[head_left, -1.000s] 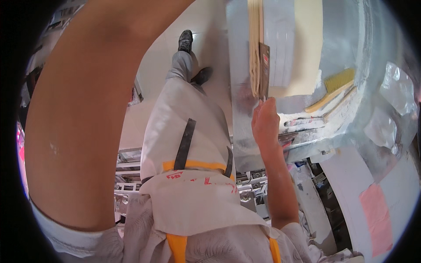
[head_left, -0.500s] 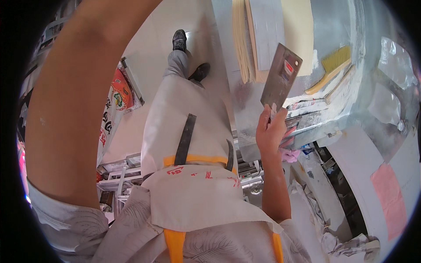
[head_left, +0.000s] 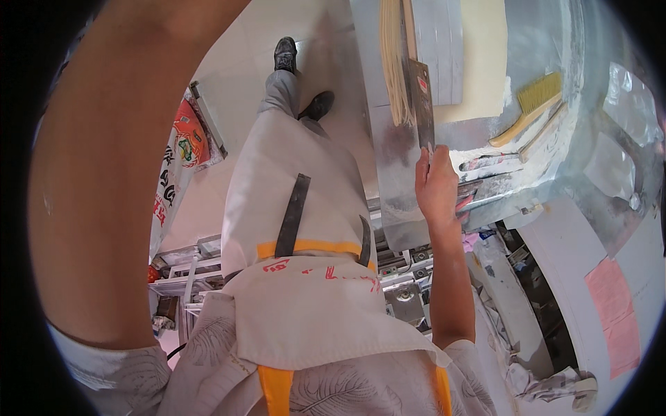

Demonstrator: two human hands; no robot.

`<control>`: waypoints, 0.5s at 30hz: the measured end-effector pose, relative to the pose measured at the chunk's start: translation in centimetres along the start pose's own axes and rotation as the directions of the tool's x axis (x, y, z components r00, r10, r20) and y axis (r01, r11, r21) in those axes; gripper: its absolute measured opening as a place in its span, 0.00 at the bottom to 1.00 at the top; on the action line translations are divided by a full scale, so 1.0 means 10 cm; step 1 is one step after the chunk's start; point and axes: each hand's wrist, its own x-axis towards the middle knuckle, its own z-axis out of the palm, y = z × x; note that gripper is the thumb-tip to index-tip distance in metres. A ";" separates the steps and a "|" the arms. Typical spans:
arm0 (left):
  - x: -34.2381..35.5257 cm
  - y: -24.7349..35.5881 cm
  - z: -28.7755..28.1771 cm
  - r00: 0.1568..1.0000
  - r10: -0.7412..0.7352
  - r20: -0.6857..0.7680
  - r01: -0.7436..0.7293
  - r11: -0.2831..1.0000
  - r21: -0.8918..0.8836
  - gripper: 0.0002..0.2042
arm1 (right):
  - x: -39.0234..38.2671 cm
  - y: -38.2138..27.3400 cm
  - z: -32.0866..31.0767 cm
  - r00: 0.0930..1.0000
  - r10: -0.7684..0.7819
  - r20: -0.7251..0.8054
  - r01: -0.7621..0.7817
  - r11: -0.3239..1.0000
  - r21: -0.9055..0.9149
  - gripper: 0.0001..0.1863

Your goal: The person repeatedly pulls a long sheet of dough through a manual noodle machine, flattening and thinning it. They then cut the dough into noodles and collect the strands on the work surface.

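My right hand is wrapped round the handle of a cleaver. The broad dark blade is turned nearly edge-up, with a small red label and its far end pointing away from me. It stands against the right side of a bundle of thin pale strips, like cut dough. Right of the blade lies a greyish flat layer, then a smooth cream sheet. My left arm crosses the left side and leaves at the top edge, so my left hand is out of sight.
A wooden-handled brush with yellow bristles lies on the floury metal table. Several knife-like tools lie nearer. Clear plastic is at the far right. On the floor at left stands a red and white sack.
My right hand has brought the cleaver left and turned its blade from showing its flat side to nearly edge-up beside the strips. The view has shifted slightly.
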 end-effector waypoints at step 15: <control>-0.14 0.04 0.09 0.985 -0.074 -0.157 0.051 0.988 -0.146 0.45 | -0.39 -0.21 0.07 0.979 0.156 -0.129 -0.136 0.979 0.153 0.12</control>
